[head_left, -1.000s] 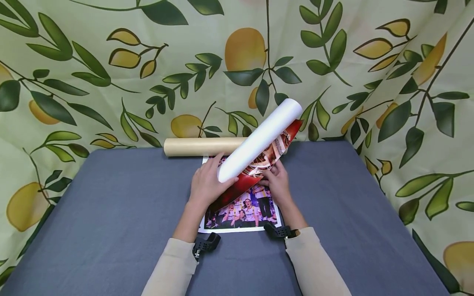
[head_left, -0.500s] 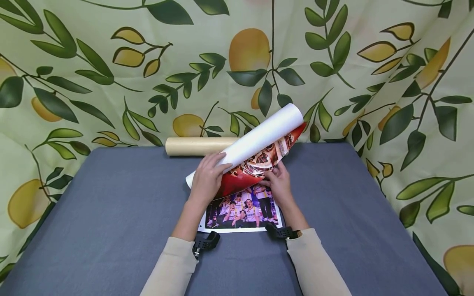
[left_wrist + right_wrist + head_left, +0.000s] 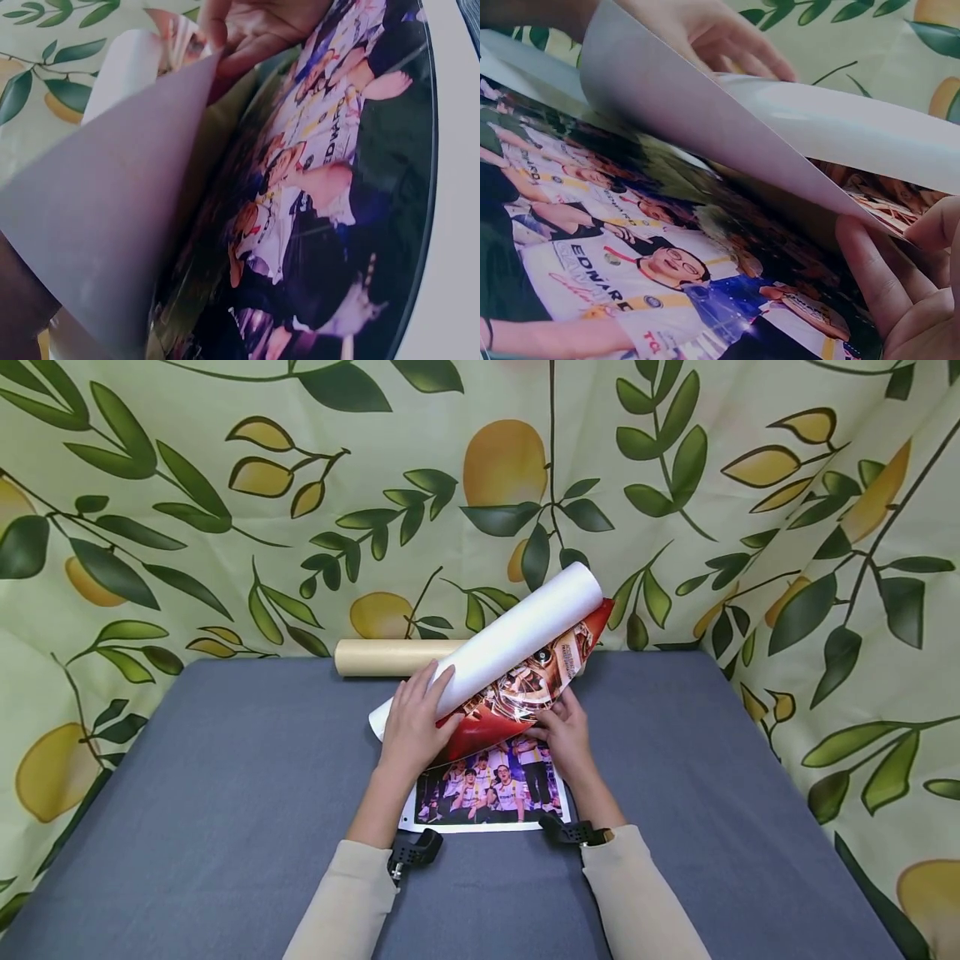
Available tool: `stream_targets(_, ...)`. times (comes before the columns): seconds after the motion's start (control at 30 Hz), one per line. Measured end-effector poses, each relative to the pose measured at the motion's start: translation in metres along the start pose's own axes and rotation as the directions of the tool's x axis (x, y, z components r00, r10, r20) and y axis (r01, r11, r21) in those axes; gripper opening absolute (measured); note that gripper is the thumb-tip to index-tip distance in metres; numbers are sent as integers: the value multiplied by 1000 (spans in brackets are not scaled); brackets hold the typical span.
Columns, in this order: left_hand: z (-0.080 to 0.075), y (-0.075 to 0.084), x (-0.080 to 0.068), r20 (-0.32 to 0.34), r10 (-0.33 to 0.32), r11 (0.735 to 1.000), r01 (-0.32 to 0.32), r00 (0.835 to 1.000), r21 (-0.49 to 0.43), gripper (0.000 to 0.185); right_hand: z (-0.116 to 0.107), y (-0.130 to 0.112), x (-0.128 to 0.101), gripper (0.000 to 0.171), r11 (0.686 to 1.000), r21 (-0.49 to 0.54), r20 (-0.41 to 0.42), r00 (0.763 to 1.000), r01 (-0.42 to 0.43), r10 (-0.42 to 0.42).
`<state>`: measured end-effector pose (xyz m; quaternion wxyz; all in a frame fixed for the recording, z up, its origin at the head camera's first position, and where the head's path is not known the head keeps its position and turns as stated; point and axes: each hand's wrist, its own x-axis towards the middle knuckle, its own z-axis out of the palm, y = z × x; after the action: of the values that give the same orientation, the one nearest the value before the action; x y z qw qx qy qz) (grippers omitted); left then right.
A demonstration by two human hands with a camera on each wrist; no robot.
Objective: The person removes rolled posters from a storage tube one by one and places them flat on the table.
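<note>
The red poster [image 3: 517, 693], half rolled with its white back outward, sat tilted over the middle of the table, its rolled end raised toward the far right and its loose printed flap hanging down toward the person. The left hand [image 3: 412, 727] lay over the near end of the roll, its fingers [image 3: 435, 681] curved along the white paper and clasping it, while the right hand [image 3: 562, 735] pinched the lower edge of the red flap from underneath, thumb on top. The right wrist view showed the right fingers [image 3: 877, 274] under the lifted sheet, and the left wrist view showed only the white back of the sheet close up, with the right hand at its far edge. Beneath the roll a second poster [image 3: 487, 789], printed with a group of people in white shirts and framed by a white border, lay flat on the table [image 3: 225, 793], its near edge toward the person and its far part hidden under the red poster. A tan cardboard tube [image 3: 397, 657] lay on its side along the far edge of the table, just behind the roll; whether the two touched could not be made out. The table was covered in grey-blue cloth, and a backdrop [image 3: 187, 502] printed with green leaves and yellow lemons hung behind it and along the right side. Both forearms wore beige sleeves [image 3: 345, 902] with black wrist mounts.
</note>
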<state>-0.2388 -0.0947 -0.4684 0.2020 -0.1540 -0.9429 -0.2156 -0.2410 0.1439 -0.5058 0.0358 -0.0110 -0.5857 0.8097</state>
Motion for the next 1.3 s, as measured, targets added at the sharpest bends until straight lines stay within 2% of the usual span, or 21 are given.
stream_targets(0.17,2,-4,0,-67,-14,1000,15,998,9,70,-1,0,0,77,1000,16,12,1000,4,-4)
stream_targets(0.27,2,-5,0,-75,-22,1000,22,997,5,73,-1,0,0,76,1000,23,22,1000,13,-13)
stream_targets(0.47,-1,-8,-1,-43,-55,998,55,998,3,80,0,-1,-1,77,999,34,28,1000,9,-10)
stream_targets(0.67,-8,-12,1,-24,-104,994,103,994,-38,74,0,-4,-4,75,997,78,40,999,9,-13)
stream_targets(0.97,-26,-17,-2,96,-161,977,172,982,-126,67,-4,-1,-5,63,993,108,51,998,41,-47)
stream_targets(1.13,-35,-24,-8,117,-190,947,214,975,-238,55,-7,-1,-7,57,996,83,19,1000,17,-18)
stream_targets(1.3,-42,-34,-13,114,-231,893,257,966,-371,52,-7,-1,-6,55,998,60,20,1000,11,-13)
